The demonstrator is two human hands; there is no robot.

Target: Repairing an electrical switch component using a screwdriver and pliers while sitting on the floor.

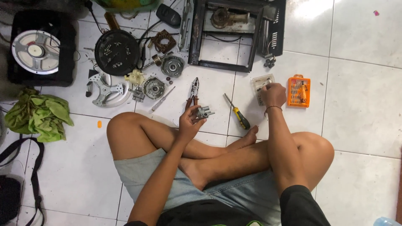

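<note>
Crossed bare legs [234,157] are filling the near view, the torso being cut off at the bottom edge. A small grey metal part [204,112] — knobbly, details hard to make out — is being pinched at the fingertips of the left hand [190,121]. Farther right, the right hand [273,94] is being pressed, fingers curled together, onto a clear plastic case [261,86] beside an orange bit set [299,91].

Two packages noted — an orange rectangular bit-set case [299,91], open on the floor tiles, and a clear plastic box [260,86] just beside it.
</note>
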